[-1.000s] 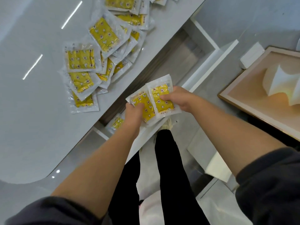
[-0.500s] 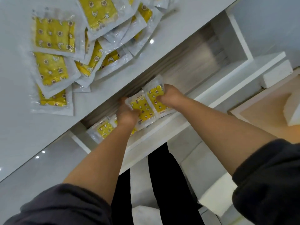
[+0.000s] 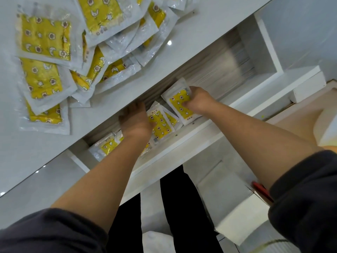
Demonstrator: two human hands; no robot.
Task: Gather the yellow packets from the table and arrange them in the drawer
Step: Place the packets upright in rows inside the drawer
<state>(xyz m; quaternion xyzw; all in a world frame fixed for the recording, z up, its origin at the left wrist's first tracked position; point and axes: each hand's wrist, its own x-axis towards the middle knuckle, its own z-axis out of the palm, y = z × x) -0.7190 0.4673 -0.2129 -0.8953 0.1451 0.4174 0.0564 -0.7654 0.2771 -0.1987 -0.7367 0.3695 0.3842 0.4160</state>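
Observation:
Both hands are down inside the open white drawer [image 3: 200, 128] under the table edge. My right hand [image 3: 197, 102] grips a yellow packet [image 3: 179, 103] in a clear wrapper, tilted above the drawer floor. Over a second packet [image 3: 160, 125] that lies in the drawer sits my left hand [image 3: 135, 119], covering its left edge; whether the fingers curl round it is hidden. Another packet [image 3: 107, 146] lies at the drawer's left end. A heap of several yellow packets [image 3: 45, 37] remains on the white table [image 3: 36, 152].
The drawer's right part [image 3: 228, 70] holds no packets. A white block [image 3: 308, 88] sits on the ledge at right, beside a tan framed board [image 3: 300, 121]. My black-trousered legs [image 3: 182, 207] stand below the drawer front.
The hands have gone from above the drawer down into it and drawn apart, each with one packet. The view has closed in on the table edge.

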